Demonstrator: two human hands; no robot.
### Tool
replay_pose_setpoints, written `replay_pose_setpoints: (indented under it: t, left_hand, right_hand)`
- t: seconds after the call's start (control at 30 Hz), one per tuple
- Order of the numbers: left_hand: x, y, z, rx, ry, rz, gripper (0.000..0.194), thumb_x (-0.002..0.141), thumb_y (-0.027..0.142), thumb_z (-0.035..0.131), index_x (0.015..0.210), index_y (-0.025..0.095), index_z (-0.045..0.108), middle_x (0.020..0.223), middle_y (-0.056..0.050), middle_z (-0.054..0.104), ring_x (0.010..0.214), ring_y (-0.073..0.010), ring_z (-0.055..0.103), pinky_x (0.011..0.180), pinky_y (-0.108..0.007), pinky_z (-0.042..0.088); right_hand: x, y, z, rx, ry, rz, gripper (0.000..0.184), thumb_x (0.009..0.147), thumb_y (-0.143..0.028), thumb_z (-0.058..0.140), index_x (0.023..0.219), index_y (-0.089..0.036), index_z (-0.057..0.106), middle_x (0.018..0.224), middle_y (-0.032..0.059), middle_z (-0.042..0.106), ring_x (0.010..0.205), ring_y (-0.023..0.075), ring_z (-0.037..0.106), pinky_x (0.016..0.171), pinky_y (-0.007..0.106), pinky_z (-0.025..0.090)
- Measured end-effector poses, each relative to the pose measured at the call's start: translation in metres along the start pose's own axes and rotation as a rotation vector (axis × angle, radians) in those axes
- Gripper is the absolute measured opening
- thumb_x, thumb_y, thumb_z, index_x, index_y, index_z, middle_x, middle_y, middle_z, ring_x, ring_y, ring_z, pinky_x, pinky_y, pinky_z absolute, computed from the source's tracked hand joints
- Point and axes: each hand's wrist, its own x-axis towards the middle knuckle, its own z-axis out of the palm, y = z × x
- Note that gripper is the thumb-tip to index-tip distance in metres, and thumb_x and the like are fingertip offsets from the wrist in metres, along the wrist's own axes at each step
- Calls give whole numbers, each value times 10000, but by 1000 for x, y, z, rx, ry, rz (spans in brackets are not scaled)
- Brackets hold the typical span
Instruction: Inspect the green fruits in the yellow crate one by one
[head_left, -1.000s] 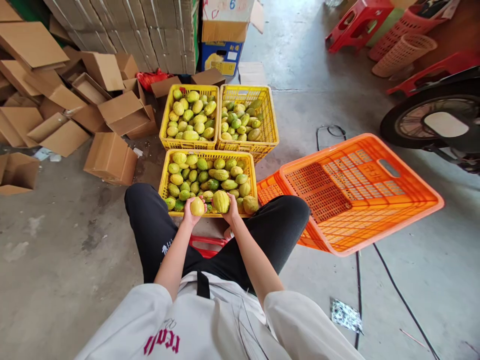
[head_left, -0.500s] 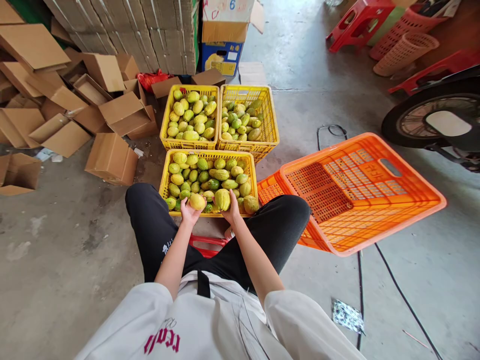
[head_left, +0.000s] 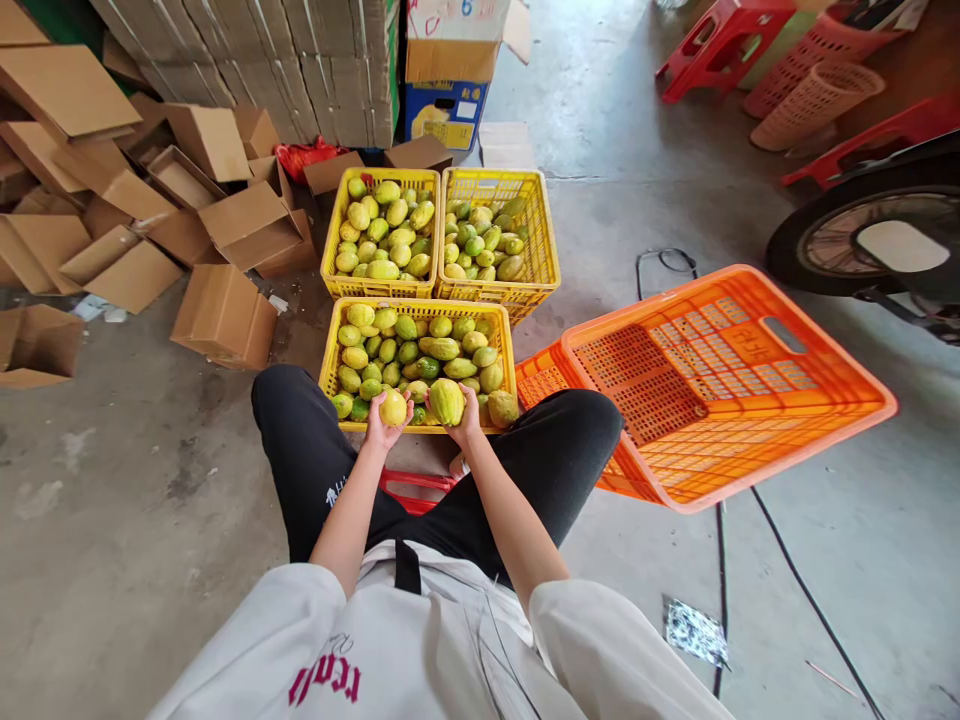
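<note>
My left hand (head_left: 382,432) is closed around a round yellow fruit (head_left: 393,409), holding it over the front edge of the nearest yellow crate (head_left: 420,302). Beside it, my right hand (head_left: 469,424) grips a larger, ribbed yellow-green fruit (head_left: 447,402). The two fruits are held a little apart, in front of my knees. Many similar yellow and green fruits (head_left: 439,348), papaya-like in look, fill the crate below. My fingers partly hide both held fruits.
Two more yellow crates of fruit, left (head_left: 330,235) and right (head_left: 551,235), stand behind the nearest one. An orange crate (head_left: 750,400) tilts at my right knee. Cardboard boxes (head_left: 225,310) lie at left. A motorcycle wheel (head_left: 847,235) and cables (head_left: 814,600) are at right.
The yellow fruit in my left hand has turned slightly, and that hand has shifted a little to the right. My right hand keeps its fruit almost in the same place.
</note>
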Motion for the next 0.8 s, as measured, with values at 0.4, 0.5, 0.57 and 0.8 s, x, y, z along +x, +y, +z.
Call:
replay_pose_setpoints:
  t: [0.4,0.5,0.57,0.8]
  left_hand:
    - [1,1,1,-20,-14,47,214,938,345,537,978,169,651,820,-68,682,700,-171,669,625,-264,574]
    - [-1,0,2,-74,-21,75,342,949,398,507,1138,157,660,981,-134,728,965,-284,724,856,-454,615]
    - [0,-1,3,-92,-39,75,357,957,354,483,1214,162,638,1078,-155,734,1108,-327,703,954,-551,583]
    - [9,2,0,-119,95,198,192,1003,299,537,1138,194,624,998,-72,751,965,-204,734,942,-393,617]
  right_hand:
    - [4,0,-6,-13,46,-14,237,860,-419,591,914,-198,657,772,71,760,843,276,781,713,401,682]
    - [6,1,-6,-8,50,-32,225,868,-432,628,890,-209,645,748,48,752,825,264,780,716,391,684]
    - [6,0,-5,6,54,-38,237,875,-447,647,892,-211,642,756,45,752,834,263,779,730,398,685]
    - [-1,-1,1,60,26,-13,173,875,-365,629,974,-222,641,803,40,754,904,268,772,823,478,671]
